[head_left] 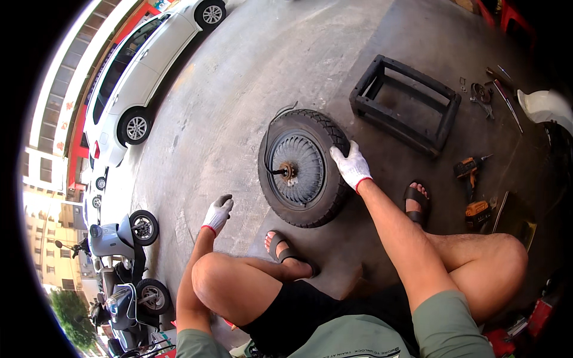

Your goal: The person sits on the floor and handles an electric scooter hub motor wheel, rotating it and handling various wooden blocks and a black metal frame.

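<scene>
A hub-motor wheel (298,170) with a black tyre stands on the concrete in front of my feet, leaning slightly so that its finned grey side shows. A threaded axle and a rusty hub part project from its centre, and a black cable (271,122) loops over its upper left. My right hand (353,165), in a white knit glove, grips the tyre's right edge, thumb on the sidewall and fingers over the tread. Off to the wheel's left, my left hand (218,213) hangs above the floor, its glove darkened at the fingertips. Its fingers are loosely bent, a little apart, and hold nothing.
Beyond the wheel to the right lies a black rectangular metal frame (406,101). An orange and black cordless drill (474,191), pliers (481,100) and long rods (508,107) lie farther right. A white car (134,74) and parked scooters (116,244) line the left.
</scene>
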Available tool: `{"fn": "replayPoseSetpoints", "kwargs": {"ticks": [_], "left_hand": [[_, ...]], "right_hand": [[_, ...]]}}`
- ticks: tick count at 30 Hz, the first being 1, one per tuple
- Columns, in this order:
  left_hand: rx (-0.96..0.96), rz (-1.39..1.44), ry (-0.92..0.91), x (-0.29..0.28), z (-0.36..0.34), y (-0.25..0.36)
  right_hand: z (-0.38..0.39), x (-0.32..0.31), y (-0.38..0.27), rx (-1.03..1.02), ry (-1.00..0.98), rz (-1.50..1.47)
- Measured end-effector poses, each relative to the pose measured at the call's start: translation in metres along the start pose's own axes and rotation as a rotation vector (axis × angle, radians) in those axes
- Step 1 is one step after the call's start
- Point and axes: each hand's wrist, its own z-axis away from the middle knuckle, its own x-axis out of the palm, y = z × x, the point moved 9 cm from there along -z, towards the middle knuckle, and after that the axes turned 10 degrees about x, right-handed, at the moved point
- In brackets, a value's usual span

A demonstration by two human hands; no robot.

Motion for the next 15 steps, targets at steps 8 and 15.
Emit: {"fn": "replayPoseSetpoints", "kwargs": {"ticks": [8,15], "left_hand": [[0.19,-0.239,-0.029,-0.06,0.001,0.157],[0.351,-0.49,-0.091,-0.034,-0.003,0.194]], "right_hand": [[-0.007,-0.008,0.01,0.008,-0.139,0.018],[0.004,-0.01,0.016,-0.058,-0.161,-0.048]]}}
